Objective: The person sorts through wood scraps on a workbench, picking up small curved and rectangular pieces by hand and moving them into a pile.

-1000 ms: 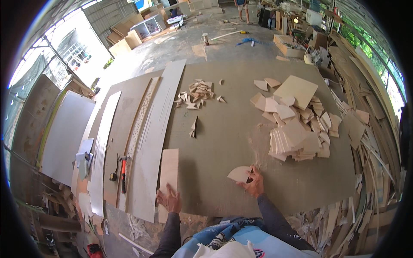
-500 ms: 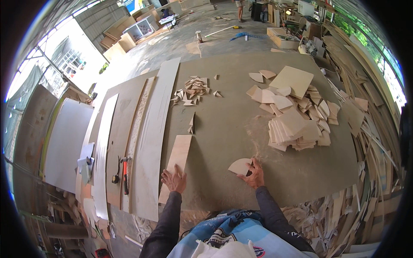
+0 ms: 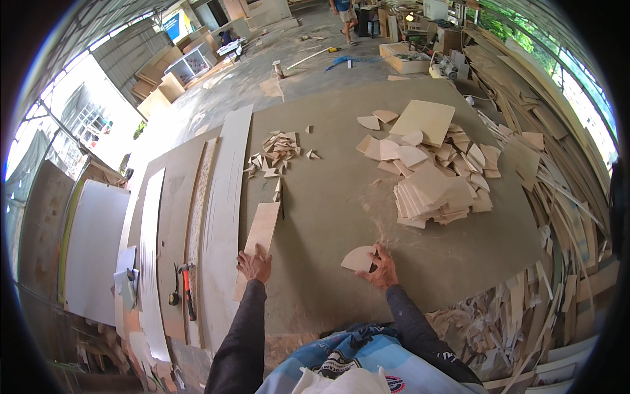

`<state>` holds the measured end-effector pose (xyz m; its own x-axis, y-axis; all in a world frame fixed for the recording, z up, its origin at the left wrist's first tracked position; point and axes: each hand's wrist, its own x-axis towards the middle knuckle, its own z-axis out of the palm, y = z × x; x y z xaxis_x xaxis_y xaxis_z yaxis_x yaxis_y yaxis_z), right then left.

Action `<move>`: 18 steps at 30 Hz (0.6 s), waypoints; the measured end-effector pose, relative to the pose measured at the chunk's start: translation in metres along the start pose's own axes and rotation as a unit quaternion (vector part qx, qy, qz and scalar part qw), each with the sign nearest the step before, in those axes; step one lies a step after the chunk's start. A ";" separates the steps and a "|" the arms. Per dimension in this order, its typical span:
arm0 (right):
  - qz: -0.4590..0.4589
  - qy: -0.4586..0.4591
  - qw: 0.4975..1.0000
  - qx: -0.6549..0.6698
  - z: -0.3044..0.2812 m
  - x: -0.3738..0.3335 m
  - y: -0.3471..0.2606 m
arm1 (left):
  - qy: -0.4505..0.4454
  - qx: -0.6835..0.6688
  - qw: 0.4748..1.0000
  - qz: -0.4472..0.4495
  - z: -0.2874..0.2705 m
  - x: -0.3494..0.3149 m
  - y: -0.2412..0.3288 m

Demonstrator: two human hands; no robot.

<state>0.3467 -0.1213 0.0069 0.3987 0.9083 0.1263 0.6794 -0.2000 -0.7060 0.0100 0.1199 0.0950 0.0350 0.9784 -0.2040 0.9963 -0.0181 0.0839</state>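
A long pale wooden board point(image 3: 263, 226) lies under my left hand point(image 3: 254, 265), whose fingers spread across its near part with the thumb at the right edge. Small triangular offcuts point(image 3: 278, 189) touch or sit just beyond the board's far end. Farther on is a loose heap of similar triangular offcuts point(image 3: 281, 146). My right hand point(image 3: 382, 269) grips a quarter-round wooden piece point(image 3: 357, 259) by its right side, close to the worktable surface. A dark gap shows between thumb and fingers.
A big pile of thin wooden pieces point(image 3: 430, 190) covers the right part of the worktable point(image 3: 321, 217). To the left lie long strips point(image 3: 226, 171), a hammer point(image 3: 188, 292) and a tape measure point(image 3: 174, 297). Stacked boards point(image 3: 525, 98) line the right; a person point(image 3: 346, 16) stands far off.
My left hand has slid the board forward, and the small offcuts ahead of it have shifted away. My right hand still holds the quarter-round piece. The whole view has turned slightly.
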 end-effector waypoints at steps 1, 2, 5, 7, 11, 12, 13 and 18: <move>-0.001 0.007 1.000 -0.001 0.001 0.000 -0.001 | 0.007 0.008 1.000 0.004 -0.002 0.011 0.001; -0.005 0.012 1.000 -0.010 0.002 0.001 0.000 | 0.013 0.015 1.000 0.011 -0.004 0.022 0.003; -0.006 0.011 1.000 -0.023 0.002 0.000 0.005 | 0.023 0.031 0.999 0.033 -0.020 0.056 0.015; 0.004 -0.003 1.000 -0.010 -0.001 0.001 -0.004 | 0.028 0.045 0.998 0.042 -0.031 0.083 0.017; 0.030 -0.005 0.999 -0.014 0.000 0.000 0.000 | 0.024 0.066 0.994 0.089 -0.054 0.130 0.043; 0.041 -0.007 0.999 -0.009 0.000 0.001 -0.002 | 0.027 0.069 0.992 0.098 -0.059 0.141 0.047; 0.051 -0.009 0.999 -0.004 0.000 0.001 -0.004 | 0.030 0.071 0.991 0.107 -0.063 0.152 0.053; 0.064 -0.019 0.998 -0.003 -0.008 0.000 -0.015 | 0.013 0.099 0.983 0.153 -0.084 0.184 0.097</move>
<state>0.3414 -0.1209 0.0227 0.4579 0.8889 0.0090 0.6283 -0.3165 -0.7107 0.1069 0.3156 0.1480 0.3355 0.9260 -0.1731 0.9354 -0.3493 -0.0554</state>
